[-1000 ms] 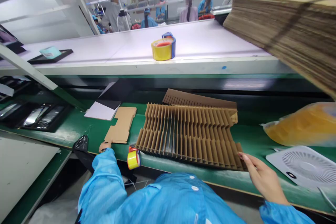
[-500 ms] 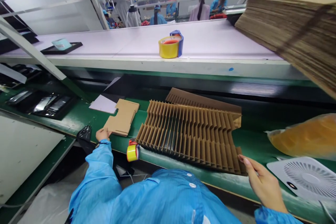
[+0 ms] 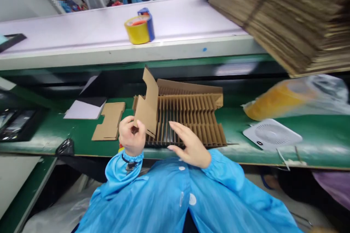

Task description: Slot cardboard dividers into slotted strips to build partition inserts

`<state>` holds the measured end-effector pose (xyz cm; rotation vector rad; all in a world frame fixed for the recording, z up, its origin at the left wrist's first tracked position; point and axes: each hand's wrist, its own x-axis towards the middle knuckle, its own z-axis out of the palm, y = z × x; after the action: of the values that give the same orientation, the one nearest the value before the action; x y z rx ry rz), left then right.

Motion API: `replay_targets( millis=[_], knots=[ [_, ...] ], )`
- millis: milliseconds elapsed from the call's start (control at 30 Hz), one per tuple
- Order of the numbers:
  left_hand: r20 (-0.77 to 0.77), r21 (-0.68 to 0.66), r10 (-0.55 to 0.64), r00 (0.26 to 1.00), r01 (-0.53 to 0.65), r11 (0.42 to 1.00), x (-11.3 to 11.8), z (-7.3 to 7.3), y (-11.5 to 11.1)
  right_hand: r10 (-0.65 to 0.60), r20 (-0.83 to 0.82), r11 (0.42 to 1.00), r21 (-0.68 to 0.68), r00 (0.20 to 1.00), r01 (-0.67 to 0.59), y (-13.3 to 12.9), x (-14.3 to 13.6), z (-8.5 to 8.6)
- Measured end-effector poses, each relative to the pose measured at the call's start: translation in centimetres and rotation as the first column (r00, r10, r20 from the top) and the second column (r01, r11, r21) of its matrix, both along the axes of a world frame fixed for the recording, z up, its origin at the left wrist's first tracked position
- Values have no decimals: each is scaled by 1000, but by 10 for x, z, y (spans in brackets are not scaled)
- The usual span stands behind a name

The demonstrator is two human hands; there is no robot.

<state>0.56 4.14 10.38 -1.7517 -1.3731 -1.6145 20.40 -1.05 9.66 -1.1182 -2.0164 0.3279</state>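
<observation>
My left hand (image 3: 132,135) is closed on the lower edge of a notched cardboard sheet (image 3: 148,107), which it holds tilted up over the left part of a slotted cardboard divider grid (image 3: 191,116). Thumb and fingers apart, my right hand (image 3: 190,145) hovers at the front of the grid with nothing in it. Left of my left hand, more notched cardboard sheets (image 3: 109,122) lie flat on the green bench. A brown slotted cardboard strip (image 3: 188,86) rests behind the grid.
A yellow tape roll (image 3: 138,31) stands on the white shelf. A tall cardboard stack (image 3: 287,22) overhangs the right side. Beneath it lie a plastic bag with orange contents (image 3: 279,100) and a white fan (image 3: 273,134). White sheets (image 3: 83,110) lie at left; people sit beyond.
My left hand has lifted a cardboard sheet from the pile and brought it right, over the grid. My right hand has let go of the grid's right end and moved left. The view has shifted right.
</observation>
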Motion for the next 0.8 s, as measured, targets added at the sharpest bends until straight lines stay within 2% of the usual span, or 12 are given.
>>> replay_targets(
  millis=[67,133,200,267,367,467,567,633,700,800],
  knots=[
    [-82,51,-119,989,124,991,31,5,-6,-80,76,997,3,994,80,2,-8,3],
    [-175,20,-276,945,284,959,58,8,-13,-206,120,978,-6,971,209,0,-5,4],
    [-280,-50,-453,846,459,887,83,9,-20,-342,139,936,-41,930,350,-6,9,2],
    [-371,-72,-583,723,603,794,107,11,-25,-472,176,866,-90,864,491,-16,26,-2],
    [-457,-70,-657,599,712,698,139,15,-30,-592,296,760,-106,750,641,-30,52,-16],
    [-505,-204,-738,448,769,606,167,13,-33,-673,322,683,-75,666,726,-43,77,-37],
    [-451,-415,-856,251,791,450,184,-5,-35,-780,190,580,-141,597,802,-54,105,-48],
    [-381,-502,-907,179,783,366,187,-24,-35,-817,122,538,-191,563,821,-60,124,-46],
    [-340,-542,-925,171,768,341,183,-45,-35,-831,76,518,-255,551,817,-64,140,-40],
    [-320,-618,-925,204,695,367,169,-73,-32,-841,28,490,-382,540,783,-66,157,-28]
  ],
)
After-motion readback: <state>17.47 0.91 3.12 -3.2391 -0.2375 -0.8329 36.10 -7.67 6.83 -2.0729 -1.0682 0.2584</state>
